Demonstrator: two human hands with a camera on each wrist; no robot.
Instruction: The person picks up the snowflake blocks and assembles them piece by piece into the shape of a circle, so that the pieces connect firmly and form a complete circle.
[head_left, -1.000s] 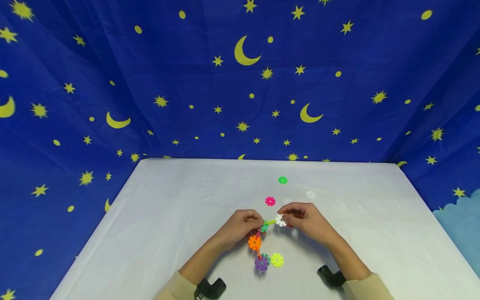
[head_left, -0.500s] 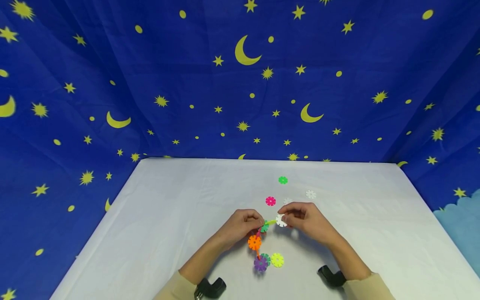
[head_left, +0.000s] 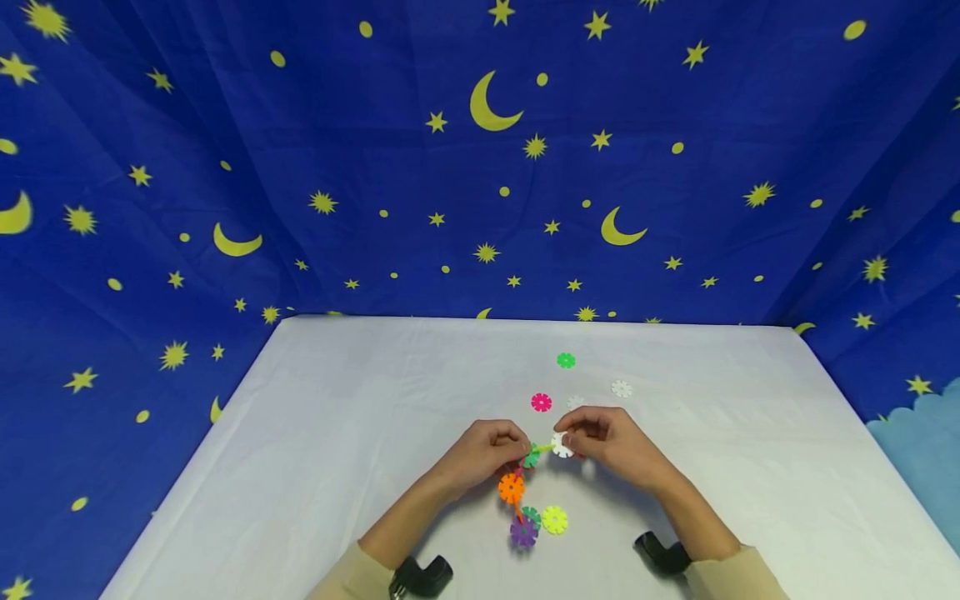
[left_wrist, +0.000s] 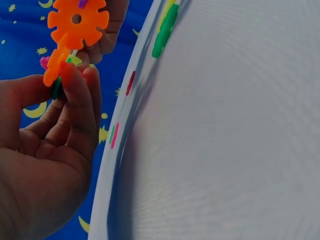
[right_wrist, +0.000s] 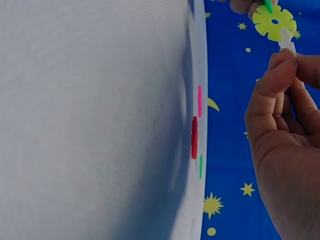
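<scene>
Both hands hold up a chain of slotted plastic snowflake discs above the white table. My left hand (head_left: 482,454) pinches a green disc (head_left: 533,458) between thumb and forefinger. From there the chain hangs toward me through an orange disc (head_left: 506,492) to a purple disc (head_left: 524,535) at its lower end. A white disc (head_left: 559,448) is pinched in the fingertips of my right hand (head_left: 613,443). In the right wrist view the white disc meets the edge of a yellow disc (right_wrist: 287,21), which links across to the green one. Fingers partly cover the green and white discs.
Loose discs lie on the white table (head_left: 360,400): a pink disc (head_left: 536,406), a bright green disc (head_left: 562,361) and a white one (head_left: 617,391) beyond the hands, plus a yellow disc (head_left: 550,524) near the purple one. A blue star-patterned cloth (head_left: 420,167) stands behind.
The left hand and the hanging chain have shifted very slightly right and toward me. The right hand is nearly still, and both pinches look the same.
</scene>
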